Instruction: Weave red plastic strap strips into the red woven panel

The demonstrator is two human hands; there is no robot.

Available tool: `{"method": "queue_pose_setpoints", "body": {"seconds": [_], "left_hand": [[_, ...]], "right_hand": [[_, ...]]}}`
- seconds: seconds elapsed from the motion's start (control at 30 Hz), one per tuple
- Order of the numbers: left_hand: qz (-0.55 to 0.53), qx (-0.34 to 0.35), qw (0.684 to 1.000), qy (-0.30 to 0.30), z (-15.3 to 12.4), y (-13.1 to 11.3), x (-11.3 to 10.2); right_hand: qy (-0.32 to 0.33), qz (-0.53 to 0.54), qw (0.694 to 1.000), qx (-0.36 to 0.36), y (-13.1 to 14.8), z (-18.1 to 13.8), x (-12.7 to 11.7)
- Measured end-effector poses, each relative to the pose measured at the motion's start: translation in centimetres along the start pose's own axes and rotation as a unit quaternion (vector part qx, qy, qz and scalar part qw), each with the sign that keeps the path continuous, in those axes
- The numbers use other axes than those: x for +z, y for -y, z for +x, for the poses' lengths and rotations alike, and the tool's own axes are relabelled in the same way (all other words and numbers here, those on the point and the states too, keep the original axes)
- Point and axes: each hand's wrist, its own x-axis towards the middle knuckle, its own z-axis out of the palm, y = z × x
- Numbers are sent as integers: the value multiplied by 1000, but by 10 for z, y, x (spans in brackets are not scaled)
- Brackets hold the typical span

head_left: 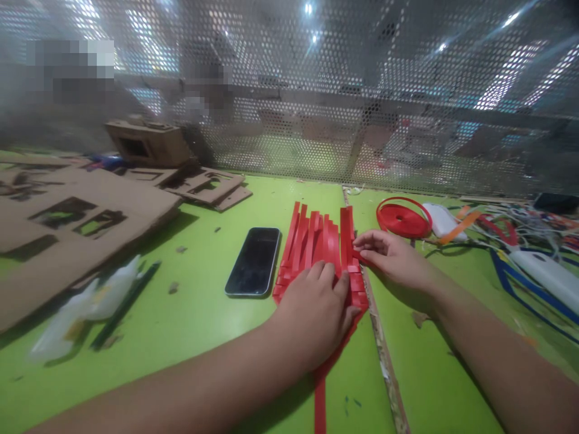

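Note:
Red ribbon strips, partly woven over and under one another, lie on the green table. My left hand rests spread on the woven part, its fingers pressing it down and hiding its middle. At the right edge of the weave my right hand pinches the end of a red ribbon strip between thumb and fingers. One long red tail runs from the weave toward the table's near edge. A black-screened phone lies just left of the strips.
A roll of red ribbon sits behind my right hand, beside tangled cables and a white glue gun. Cut cardboard pieces, glue bottles and a dark pen lie left. A perforated metal screen stands behind; a table seam runs right.

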Motion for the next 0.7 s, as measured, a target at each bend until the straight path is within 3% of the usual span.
{"method": "queue_pose_setpoints", "body": {"seconds": [0.37, 0.6, 0.7], "left_hand": [[9, 10, 1000, -3, 0, 0, -1], [-4, -1, 1000, 1, 0, 0, -1], [-7, 2, 1000, -1, 1, 0, -2]], "right_hand": [[18, -61, 998, -24, -2, 0, 0], [-99, -193, 976, -5, 3, 4, -12], [-99, -201, 974, -2, -1, 7, -14]]}}
